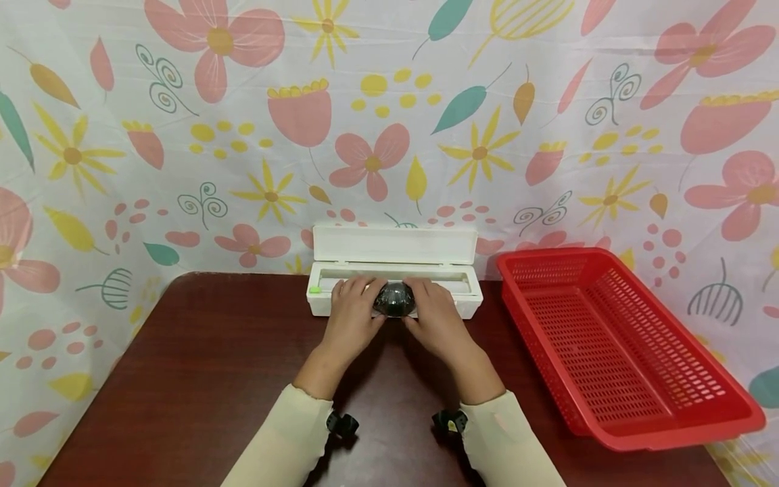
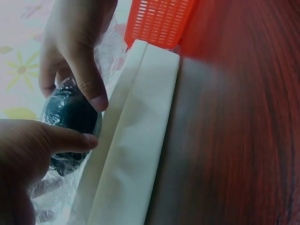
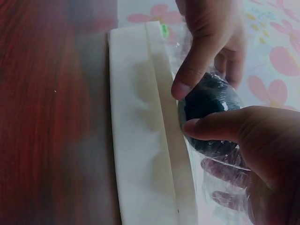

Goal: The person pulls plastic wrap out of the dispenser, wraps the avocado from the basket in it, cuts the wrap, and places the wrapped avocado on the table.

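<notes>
Left hand (image 1: 353, 310), right hand (image 1: 435, 312) gripping film-wrapped dark object (image 1: 394, 299), long axis sideways, parallel to white box (image 1: 465, 308)

Readable text, brands, numbers: none found in any view. White box (image 1: 470, 309), just off centre toward 6 o'clock: no lettering made out. Red basket (image 1: 599, 352), toward 4 o'clock: likewise. Patterned cloth (image 1: 389, 57), 12 o'clock: no words legible. Black wrist device (image 1: 441, 421), between 5 and 6 o'clock: bore a small yellow mark (image 1: 452, 425), too small to read.
</notes>
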### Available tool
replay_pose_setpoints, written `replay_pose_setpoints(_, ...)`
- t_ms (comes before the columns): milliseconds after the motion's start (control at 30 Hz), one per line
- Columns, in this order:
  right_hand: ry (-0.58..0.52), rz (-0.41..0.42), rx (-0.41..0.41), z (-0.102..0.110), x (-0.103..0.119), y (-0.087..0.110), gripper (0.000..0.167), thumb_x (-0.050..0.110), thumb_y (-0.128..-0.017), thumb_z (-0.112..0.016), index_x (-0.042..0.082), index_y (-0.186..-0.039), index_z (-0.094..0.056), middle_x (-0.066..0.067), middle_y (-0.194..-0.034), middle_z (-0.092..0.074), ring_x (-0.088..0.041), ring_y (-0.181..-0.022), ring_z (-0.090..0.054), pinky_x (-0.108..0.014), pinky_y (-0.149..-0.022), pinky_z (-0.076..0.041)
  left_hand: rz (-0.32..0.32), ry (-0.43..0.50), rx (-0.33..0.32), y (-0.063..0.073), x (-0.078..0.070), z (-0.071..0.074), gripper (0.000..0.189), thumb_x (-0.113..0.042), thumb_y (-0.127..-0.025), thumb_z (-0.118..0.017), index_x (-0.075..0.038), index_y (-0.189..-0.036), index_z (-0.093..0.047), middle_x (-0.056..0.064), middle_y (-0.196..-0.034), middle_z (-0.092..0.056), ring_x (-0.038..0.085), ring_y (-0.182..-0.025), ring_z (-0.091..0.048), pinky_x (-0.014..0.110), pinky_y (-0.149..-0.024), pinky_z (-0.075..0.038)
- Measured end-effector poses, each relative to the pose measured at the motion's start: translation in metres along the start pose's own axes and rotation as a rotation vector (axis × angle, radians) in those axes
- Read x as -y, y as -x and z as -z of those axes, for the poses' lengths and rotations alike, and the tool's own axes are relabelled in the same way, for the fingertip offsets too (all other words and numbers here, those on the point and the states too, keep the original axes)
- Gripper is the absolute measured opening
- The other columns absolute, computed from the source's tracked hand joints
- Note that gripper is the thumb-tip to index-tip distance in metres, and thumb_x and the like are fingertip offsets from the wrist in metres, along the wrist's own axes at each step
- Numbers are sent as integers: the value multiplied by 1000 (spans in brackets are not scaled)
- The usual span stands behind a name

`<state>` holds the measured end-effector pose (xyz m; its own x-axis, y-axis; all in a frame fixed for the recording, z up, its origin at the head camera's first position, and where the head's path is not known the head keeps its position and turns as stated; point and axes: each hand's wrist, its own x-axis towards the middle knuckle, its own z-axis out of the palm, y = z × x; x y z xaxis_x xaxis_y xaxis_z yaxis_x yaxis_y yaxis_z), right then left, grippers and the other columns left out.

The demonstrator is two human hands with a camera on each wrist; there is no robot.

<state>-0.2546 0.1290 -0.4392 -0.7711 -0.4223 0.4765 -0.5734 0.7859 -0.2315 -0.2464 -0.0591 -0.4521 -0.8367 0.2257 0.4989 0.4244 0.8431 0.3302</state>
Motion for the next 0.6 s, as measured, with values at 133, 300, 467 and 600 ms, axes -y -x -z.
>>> replay_pose_setpoints(133,4,1,-5,1,1,0,69,7,-74,-87,1,-134,-55,-18,-118,-64,-40,-113,-61,-56,-100,-47,-4,7,-7,1,1,1,63,-18,-77,-89,-16,-135,-62,6,-123,-67,32,-124,-57,62,-112,-35)
replay_pose_setpoints(300,-19,-5,-44,5,2,-3,67,6,-75,-85,4,-135,-53,-17,-118,-64,-38,-114,-60,-55,-100,-46,-28,33,-86,-2,0,3,61,-14,-78,-87,-18,-134,-62,5,-122,-67,31,-118,-60,55,-110,-37)
replay_pose_setpoints(467,-39,-10,-101,7,3,-4,67,2,-74,-83,5,-134,-53,-17,-120,-64,-39,-112,-61,-56,-99,-46,-58,42,-149,-4,-3,5,61,-12,-80,-86,-18,-136,-61,5,-124,-67,28,-116,-62,52,-107,-40)
replay_pose_setpoints(600,-50,-5,-164,6,5,-5,67,-1,-75,-81,5,-136,-52,-16,-123,-63,-38,-112,-61,-55,-99,-46,-67,55,-189,-6,-5,7,64,-10,-79,-87,-17,-136,-60,6,-126,-66,28,-116,-62,51,-106,-40)
